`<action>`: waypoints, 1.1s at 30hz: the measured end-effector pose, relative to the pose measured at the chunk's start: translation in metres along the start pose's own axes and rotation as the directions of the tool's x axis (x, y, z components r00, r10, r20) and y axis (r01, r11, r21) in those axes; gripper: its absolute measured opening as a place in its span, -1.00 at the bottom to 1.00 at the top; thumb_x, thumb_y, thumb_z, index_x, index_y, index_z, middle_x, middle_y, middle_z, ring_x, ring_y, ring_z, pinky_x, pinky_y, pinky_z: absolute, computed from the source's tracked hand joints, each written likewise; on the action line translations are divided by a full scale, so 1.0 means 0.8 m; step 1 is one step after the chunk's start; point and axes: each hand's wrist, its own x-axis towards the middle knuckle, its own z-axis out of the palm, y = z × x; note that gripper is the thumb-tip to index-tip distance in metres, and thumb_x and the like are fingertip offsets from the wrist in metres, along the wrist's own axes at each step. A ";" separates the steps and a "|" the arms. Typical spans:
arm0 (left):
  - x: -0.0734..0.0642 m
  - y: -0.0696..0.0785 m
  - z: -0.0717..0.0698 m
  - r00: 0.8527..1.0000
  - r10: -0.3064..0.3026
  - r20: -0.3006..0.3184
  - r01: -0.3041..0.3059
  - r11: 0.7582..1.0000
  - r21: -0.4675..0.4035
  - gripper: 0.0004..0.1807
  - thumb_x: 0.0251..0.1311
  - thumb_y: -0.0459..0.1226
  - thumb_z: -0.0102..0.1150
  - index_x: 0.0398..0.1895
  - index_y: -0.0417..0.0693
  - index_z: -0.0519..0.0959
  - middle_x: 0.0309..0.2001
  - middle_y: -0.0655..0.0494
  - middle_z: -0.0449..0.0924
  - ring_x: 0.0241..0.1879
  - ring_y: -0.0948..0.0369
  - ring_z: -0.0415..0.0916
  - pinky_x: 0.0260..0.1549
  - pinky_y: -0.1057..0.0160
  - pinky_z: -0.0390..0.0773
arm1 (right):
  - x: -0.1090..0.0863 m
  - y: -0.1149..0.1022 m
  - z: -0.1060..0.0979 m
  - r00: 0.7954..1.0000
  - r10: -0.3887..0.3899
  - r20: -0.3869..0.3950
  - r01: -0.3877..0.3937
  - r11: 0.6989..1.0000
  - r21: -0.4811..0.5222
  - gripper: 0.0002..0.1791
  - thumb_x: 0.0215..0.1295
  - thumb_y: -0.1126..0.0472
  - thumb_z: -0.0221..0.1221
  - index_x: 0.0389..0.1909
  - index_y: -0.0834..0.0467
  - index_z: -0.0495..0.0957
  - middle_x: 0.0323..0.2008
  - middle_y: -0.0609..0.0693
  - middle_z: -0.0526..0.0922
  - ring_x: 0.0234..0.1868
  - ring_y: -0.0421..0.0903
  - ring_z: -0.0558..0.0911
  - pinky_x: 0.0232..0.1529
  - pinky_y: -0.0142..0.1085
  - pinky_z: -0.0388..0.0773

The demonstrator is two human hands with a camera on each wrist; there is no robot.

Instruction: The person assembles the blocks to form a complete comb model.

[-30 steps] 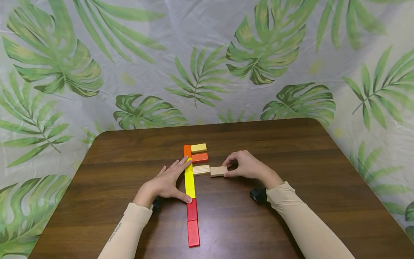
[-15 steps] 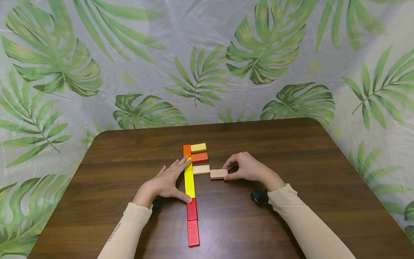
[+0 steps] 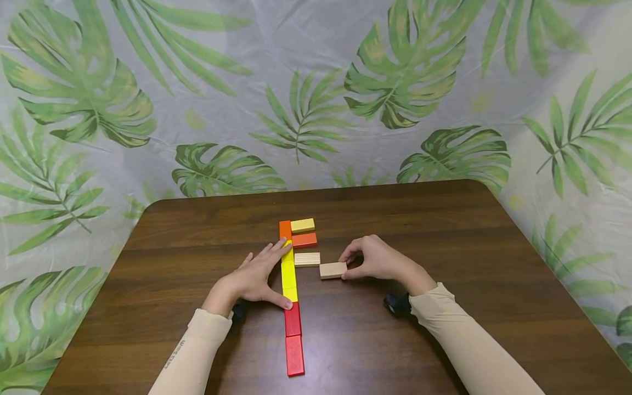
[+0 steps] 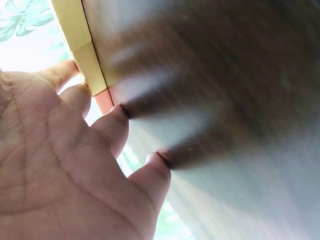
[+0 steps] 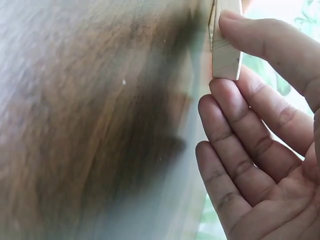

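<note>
In the head view, a straight column of orange, yellow and red blocks runs toward me. My left hand rests against its left side with fingers spread, the thumb by the joint of a yellow block and a red block. Thumb and fingers of my right hand pinch the right end of a plain wooden block. That block's left end lies close to the near right corner of a ribbed wooden block; whether they touch, I cannot tell. The right wrist view shows the pinched block end-on.
Right of the column's far end lie a pale yellow block and an orange block, roughly parallel. Another red block ends the column near me. Everything sits on a dark wooden table, before a leaf-print cloth.
My right hand has drawn the plain wooden block toward me, from beside the ribbed block's end to nearer its front corner. The left hand has stayed in place.
</note>
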 end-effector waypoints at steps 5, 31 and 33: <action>0.000 0.000 0.001 1.000 0.003 0.000 -0.003 1.000 -0.001 0.48 -0.13 0.24 0.71 0.80 0.16 -0.04 0.81 0.12 -0.24 0.78 -0.13 -0.23 0.60 -0.53 -0.24 | 0.006 0.000 0.003 1.000 -0.004 -0.005 0.004 1.000 -0.012 -0.73 0.15 0.07 0.62 -0.19 0.07 0.83 -0.20 -0.09 0.82 -0.15 -0.15 0.77 -0.02 -0.20 0.76; 0.000 -0.002 0.001 1.000 0.002 0.001 -0.002 1.000 -0.002 0.48 -0.13 0.25 0.70 0.79 0.16 -0.04 0.81 0.12 -0.25 0.78 -0.12 -0.23 0.61 -0.53 -0.23 | 0.026 -0.024 0.020 0.999 -0.040 0.037 0.041 0.998 -0.041 -0.72 0.13 0.08 0.63 -0.18 0.06 0.83 -0.22 -0.09 0.79 -0.16 -0.18 0.72 -0.03 -0.33 0.71; 0.000 -0.002 0.001 1.000 0.004 0.000 -0.004 1.000 -0.003 0.48 -0.13 0.25 0.70 0.79 0.16 -0.04 0.81 0.13 -0.25 0.78 -0.13 -0.23 0.60 -0.53 -0.24 | 0.027 -0.026 0.022 0.998 -0.039 0.043 0.041 0.998 -0.043 -0.72 0.13 0.07 0.63 -0.19 0.06 0.83 -0.23 -0.10 0.79 -0.17 -0.19 0.71 -0.04 -0.37 0.69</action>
